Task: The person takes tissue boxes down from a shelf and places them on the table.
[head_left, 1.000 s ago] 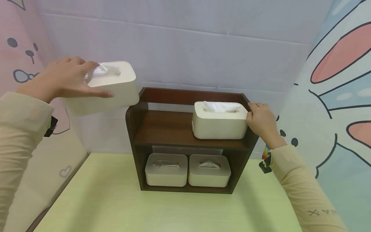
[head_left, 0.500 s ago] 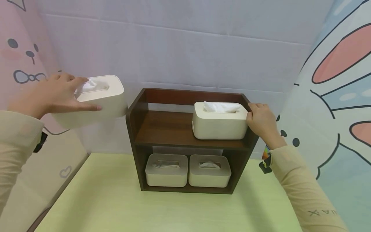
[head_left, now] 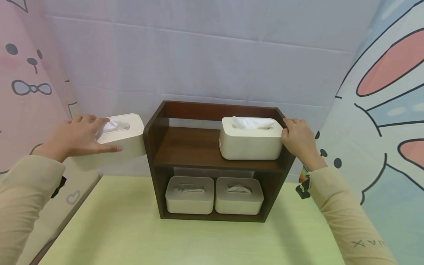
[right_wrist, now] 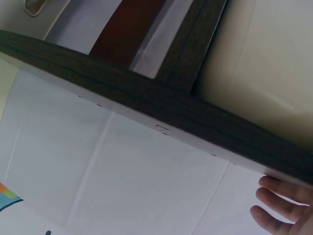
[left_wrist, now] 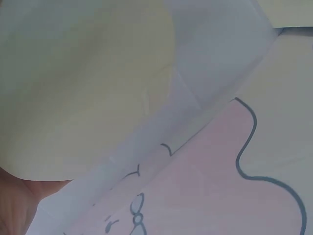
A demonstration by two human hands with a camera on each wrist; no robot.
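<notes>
My left hand (head_left: 81, 137) grips a cream tissue box (head_left: 130, 141) from above, thumb along its front face and fingers over the top by the white tissue. The box hangs in the air just left of the dark brown wooden shelf (head_left: 185, 166); whether its end touches the side panel I cannot tell. In the left wrist view the tissue box (left_wrist: 83, 98) fills the upper left. My right hand (head_left: 299, 138) holds the shelf's right side panel beside another tissue box (head_left: 251, 145) on the upper tier. In the right wrist view several fingers (right_wrist: 276, 200) lie outside that panel.
Two more tissue boxes stand side by side on the lower tier, a left one (head_left: 190, 200) and a right one (head_left: 239, 201). The shelf stands on a pale yellow-green table (head_left: 132, 232). Behind hangs a pale wall cloth (head_left: 212, 55), with cartoon-print cloths at both sides.
The left hand has carried its tissue box leftward off the shelf's upper left corner and then lower, and slightly back right. The right hand and the shelf have stayed in place.
</notes>
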